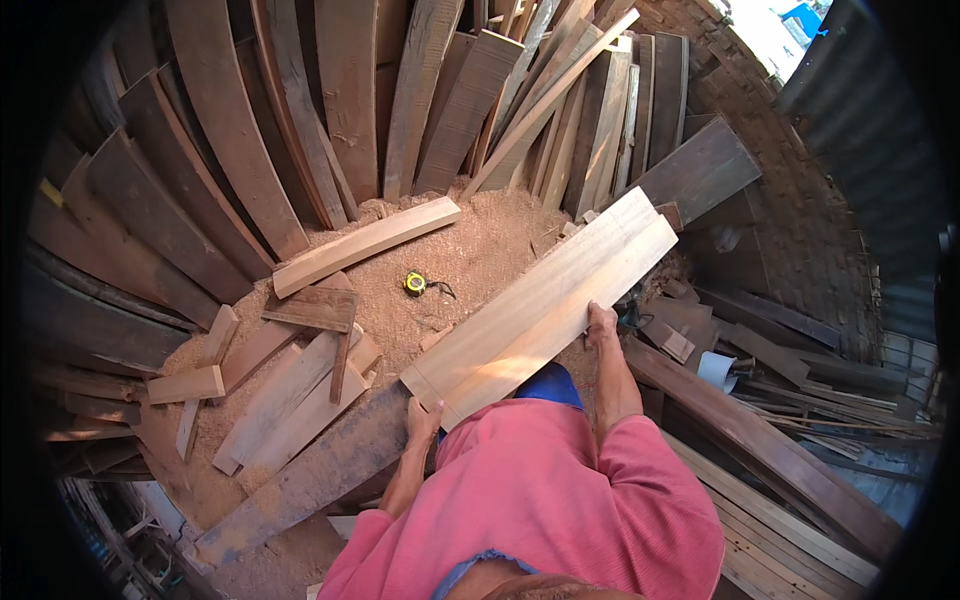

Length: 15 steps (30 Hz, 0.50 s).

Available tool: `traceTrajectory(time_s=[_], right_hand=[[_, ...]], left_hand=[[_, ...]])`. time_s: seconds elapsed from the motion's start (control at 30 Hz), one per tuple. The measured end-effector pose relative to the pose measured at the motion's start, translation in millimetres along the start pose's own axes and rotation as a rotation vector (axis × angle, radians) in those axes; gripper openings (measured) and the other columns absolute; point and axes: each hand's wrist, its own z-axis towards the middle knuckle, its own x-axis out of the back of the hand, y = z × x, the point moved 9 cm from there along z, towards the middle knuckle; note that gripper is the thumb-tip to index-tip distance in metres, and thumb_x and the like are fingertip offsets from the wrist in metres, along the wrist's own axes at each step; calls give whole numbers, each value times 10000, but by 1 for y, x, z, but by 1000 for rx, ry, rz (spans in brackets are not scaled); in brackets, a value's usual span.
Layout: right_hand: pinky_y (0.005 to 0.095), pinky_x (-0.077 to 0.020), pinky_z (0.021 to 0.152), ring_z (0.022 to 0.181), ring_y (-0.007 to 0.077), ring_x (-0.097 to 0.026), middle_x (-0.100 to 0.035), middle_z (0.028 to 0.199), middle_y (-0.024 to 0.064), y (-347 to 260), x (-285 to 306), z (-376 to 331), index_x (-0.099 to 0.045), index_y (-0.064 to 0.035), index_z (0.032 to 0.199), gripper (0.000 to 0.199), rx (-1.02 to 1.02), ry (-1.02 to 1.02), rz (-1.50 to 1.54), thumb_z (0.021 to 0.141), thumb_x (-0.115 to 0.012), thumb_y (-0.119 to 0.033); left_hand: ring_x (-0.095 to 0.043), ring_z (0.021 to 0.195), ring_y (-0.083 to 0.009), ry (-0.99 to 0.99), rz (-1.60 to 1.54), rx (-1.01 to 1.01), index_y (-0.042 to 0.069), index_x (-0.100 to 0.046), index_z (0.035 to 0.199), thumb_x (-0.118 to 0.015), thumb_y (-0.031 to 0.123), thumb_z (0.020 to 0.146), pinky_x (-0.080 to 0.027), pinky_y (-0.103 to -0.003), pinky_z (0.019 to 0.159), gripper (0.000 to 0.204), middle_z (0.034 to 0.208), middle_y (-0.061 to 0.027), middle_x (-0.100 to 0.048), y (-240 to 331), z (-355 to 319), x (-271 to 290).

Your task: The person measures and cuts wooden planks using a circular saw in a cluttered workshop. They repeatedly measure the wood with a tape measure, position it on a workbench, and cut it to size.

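Observation:
A pale, smooth wooden plank lies slantwise in front of my body, its far end up to the right. A lengthwise line divides its two faces or halves; I cannot tell which. My left hand is closed on the near left end, with the thumb on top. My right hand grips the right-hand edge farther along, its fingers mostly hidden beneath. Beyond the plank, a yellow and black tape measure rests on the sawdust. To the left lies a brown wooden square across some offcuts.
Sawdust covers the ground. A thick pale beam lies behind the tape measure. Many dark boards lean around the back and left. At right are a long brown beam, a white cylindrical container and thin strips of wood.

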Motion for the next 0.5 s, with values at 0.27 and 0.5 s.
traceTrajectory(time_s=[0.27, 0.5], right_hand=[[485, -600, 819, 1043, 377, -718, -715, 1215, 260, -3, -52, -74, -614, 79, 1332, 583, -19, -15, -439, 943, -734, -339], [478, -484, 1102, 1300, 488, -608, -629, 1318, 404, -16, -27, -112, -644, 171, 1256, 645, -95, -179, -789, 950, -678, -396]], left_hand=[[-740, 1026, -332, -193, -120, 76, -50, -634, 1182, -854, 239, 853, -578, -434, 908, 490, 1097, -203, -747, -42, 40, -15], [-662, 1097, -401, 508, 337, -48, 27, -567, 1301, -838, 364, 830, -513, -513, 992, 640, 1158, -218, -673, 40, 58, 165]])
